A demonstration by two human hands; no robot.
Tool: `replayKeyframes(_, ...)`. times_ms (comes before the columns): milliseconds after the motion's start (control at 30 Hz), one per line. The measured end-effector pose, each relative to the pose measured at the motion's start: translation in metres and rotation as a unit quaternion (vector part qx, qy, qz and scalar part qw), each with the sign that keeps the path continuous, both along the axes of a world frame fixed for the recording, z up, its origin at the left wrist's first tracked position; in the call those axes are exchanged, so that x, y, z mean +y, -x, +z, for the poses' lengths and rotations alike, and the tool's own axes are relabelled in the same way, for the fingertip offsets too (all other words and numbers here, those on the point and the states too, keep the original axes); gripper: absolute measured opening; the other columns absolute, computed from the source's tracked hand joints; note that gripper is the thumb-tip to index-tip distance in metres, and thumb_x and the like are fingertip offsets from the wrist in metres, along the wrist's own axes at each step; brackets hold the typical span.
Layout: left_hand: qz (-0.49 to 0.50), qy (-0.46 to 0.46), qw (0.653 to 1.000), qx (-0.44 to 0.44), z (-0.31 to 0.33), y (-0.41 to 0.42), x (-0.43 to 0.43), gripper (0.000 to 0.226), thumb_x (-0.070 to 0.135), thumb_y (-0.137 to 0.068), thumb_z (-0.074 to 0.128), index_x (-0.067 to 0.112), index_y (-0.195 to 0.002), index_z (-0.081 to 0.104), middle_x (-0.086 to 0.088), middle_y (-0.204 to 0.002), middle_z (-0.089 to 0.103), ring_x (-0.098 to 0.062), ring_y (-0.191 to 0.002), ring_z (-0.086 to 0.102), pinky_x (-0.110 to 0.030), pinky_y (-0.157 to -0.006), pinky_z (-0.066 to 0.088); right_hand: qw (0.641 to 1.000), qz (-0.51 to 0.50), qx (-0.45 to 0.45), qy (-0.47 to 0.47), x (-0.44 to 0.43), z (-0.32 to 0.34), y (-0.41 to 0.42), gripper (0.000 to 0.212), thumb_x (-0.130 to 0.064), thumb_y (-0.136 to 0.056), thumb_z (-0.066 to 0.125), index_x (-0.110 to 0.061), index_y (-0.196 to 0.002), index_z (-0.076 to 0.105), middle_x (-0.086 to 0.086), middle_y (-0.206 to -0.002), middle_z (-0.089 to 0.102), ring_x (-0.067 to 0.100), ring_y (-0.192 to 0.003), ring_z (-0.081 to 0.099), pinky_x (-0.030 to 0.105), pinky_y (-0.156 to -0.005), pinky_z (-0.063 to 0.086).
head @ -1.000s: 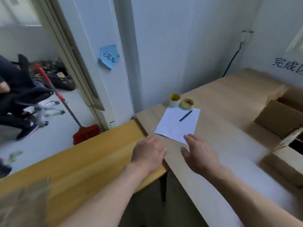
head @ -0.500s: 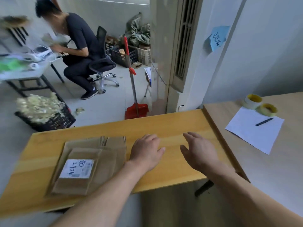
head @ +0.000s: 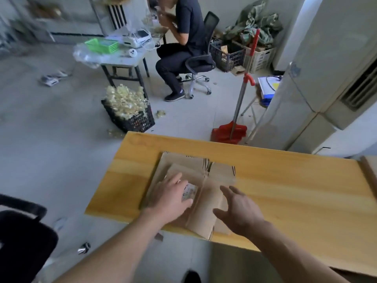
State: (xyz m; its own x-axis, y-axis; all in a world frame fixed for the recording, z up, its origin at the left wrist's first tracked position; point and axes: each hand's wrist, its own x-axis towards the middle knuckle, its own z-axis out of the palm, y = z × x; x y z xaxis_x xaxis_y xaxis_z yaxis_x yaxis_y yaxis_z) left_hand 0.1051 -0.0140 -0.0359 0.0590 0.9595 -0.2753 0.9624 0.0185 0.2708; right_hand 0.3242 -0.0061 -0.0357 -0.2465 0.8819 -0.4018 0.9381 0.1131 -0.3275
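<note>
Cardboard (head: 221,173), flattened and stacked, lies on the near left part of the table (head: 295,193), and its near edge juts slightly past the table's front. Picking up the top piece is judged to be the step in hand.

The left hand (head: 170,199) is laid over that piece with its fingers straight and spread. Part of a white label (head: 190,190) is covered by them, and nothing is pinched. The right hand (head: 239,212) is held over the stack's right half, fingers spread and relaxed. Whether the cardboard is touched by it cannot be told. No grip has been taken yet.

For the next move an edge would need to be caught, probably the overhanging near one. Thumbs would be slid under and fingers closed on top, so that one piece alone is lifted and the rest are left flat.

The table is of yellow wood. Beyond it a grey floor is seen, on which a black crate (head: 132,119) heaped with pale scraps and a red dustpan (head: 227,134) with a long handle are stood. Farther back a person (head: 191,27) is seated on an office chair (head: 201,63) at a small desk (head: 122,60), where a green basket (head: 102,44) is kept. A tall white cabinet (head: 326,78) with a vent is stood at the right.
</note>
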Motion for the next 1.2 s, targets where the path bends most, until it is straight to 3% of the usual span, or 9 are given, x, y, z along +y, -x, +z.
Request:
replayKeyframes(233, 0.023, 0.117, 0.993, 0.026, -0.042, 0.049, -0.019, 0.105, 0.045, -0.070, 0.081, 0.039, -0.152, 0.016, 0.015, -0.159, -0.024, -0.031, -0.151, -0.003, -0.048, -0.117, 0.025, 0.995, 0.046, -0.033, 0.083, -0.012, -0.040, 0.033, 0.120, -0.065, -0.064, 0.074, -0.040, -0.154, -0.002, 0.004, -0.165, -0.015, 0.033, -0.132, 0.047, 0.039, -0.102, 0.046)
replayKeyframes(333, 0.023, 0.126, 0.992, 0.023, -0.051, 0.054, -0.019, 0.107, 0.038, -0.071, 0.083, 0.036, -0.153, 0.016, 0.012, -0.159, -0.024, -0.030, -0.149, 0.006, -0.045, -0.114, 0.031, 0.996, 0.065, -0.016, 0.059, -0.018, -0.054, 0.038, 0.123, -0.060, -0.059, 0.078, -0.045, -0.150, -0.003, -0.002, -0.157, -0.007, 0.030, -0.117, 0.056, 0.038, -0.091, 0.052)
replayKeyframes(500, 0.031, 0.117, 0.993, -0.002, -0.059, 0.056, -0.019, 0.099, 0.034, -0.076, 0.081, 0.032, -0.154, 0.020, 0.009, -0.162, -0.013, -0.027, -0.138, 0.035, -0.035, -0.107, 0.040, 0.998, 0.056, 0.001, 0.039, -0.022, -0.065, 0.047, 0.123, -0.052, -0.060, 0.079, -0.048, -0.149, -0.006, 0.000, -0.155, -0.010, 0.033, -0.121, 0.048, 0.040, -0.092, 0.051)
replayKeyframes(667, 0.023, 0.067, 0.996, -0.058, -0.049, 0.055, -0.014, 0.090, 0.052, -0.074, 0.077, 0.031, -0.150, 0.034, 0.015, -0.158, 0.004, -0.016, -0.140, 0.029, -0.034, -0.109, 0.039, 0.999, 0.006, 0.051, -0.005, -0.021, -0.066, 0.042, 0.111, -0.052, -0.061, 0.071, -0.043, -0.149, 0.005, -0.006, -0.150, 0.008, 0.033, -0.117, 0.051, 0.039, -0.090, 0.051)
replayKeyframes(733, 0.015, 0.029, 0.996, -0.088, -0.034, 0.054, -0.006, 0.072, 0.053, -0.078, 0.072, 0.027, -0.140, 0.050, 0.011, -0.155, 0.023, -0.013, -0.136, 0.037, -0.030, -0.107, 0.039, 0.997, -0.021, 0.071, -0.004, -0.016, -0.062, 0.034, 0.103, -0.055, -0.069, 0.071, -0.040, -0.152, 0.012, -0.007, -0.155, 0.011, 0.031, -0.124, 0.049, 0.035, -0.093, 0.048)
replayKeyframes(867, 0.007, -0.092, 0.986, -0.138, -0.003, 0.048, 0.021, 0.028, 0.024, -0.088, 0.067, 0.013, -0.113, 0.071, 0.003, -0.127, 0.059, -0.015, -0.111, 0.058, -0.025, -0.094, 0.046, 0.985, -0.060, 0.152, -0.049, -0.002, -0.037, 0.023, 0.040, -0.040, -0.098, 0.052, -0.034, -0.137, 0.045, -0.001, -0.132, 0.054, 0.030, -0.106, 0.060, 0.033, -0.076, 0.048)
replayKeyframes(933, 0.043, -0.144, 0.972, -0.183, 0.009, 0.039, 0.039, 0.024, 0.009, -0.084, 0.069, 0.010, -0.108, 0.071, 0.000, -0.116, 0.061, -0.016, -0.102, 0.060, -0.029, -0.094, 0.048, 0.982, -0.093, 0.136, -0.093, 0.011, -0.015, 0.020, 0.018, -0.039, -0.101, 0.044, -0.031, -0.113, 0.056, 0.002, -0.102, 0.065, 0.033, -0.088, 0.061, 0.032, -0.064, 0.041)
replayKeyframes(1067, 0.186, -0.173, 0.933, -0.256, 0.041, 0.006, 0.074, 0.029, 0.013, -0.080, 0.073, 0.017, -0.104, 0.059, 0.002, -0.105, 0.055, -0.016, -0.091, 0.055, -0.026, -0.078, 0.044, 0.972, -0.188, 0.098, -0.099, 0.045, 0.037, 0.007, 0.034, -0.036, -0.099, 0.044, -0.013, -0.081, 0.060, 0.006, -0.075, 0.067, 0.032, -0.069, 0.061, 0.036, -0.059, 0.050)
replayKeyframes(1200, 0.221, -0.099, 0.926, -0.290, 0.061, -0.033, 0.092, 0.022, 0.011, -0.075, 0.071, 0.014, -0.075, 0.049, -0.001, -0.073, 0.053, -0.019, -0.066, 0.050, -0.026, -0.054, 0.035, 0.968, -0.230, 0.066, -0.069, 0.064, 0.064, -0.027, 0.011, -0.016, -0.087, 0.052, -0.013, -0.097, 0.054, 0.007, -0.084, 0.061, 0.027, -0.075, 0.056, 0.031, -0.060, 0.041)
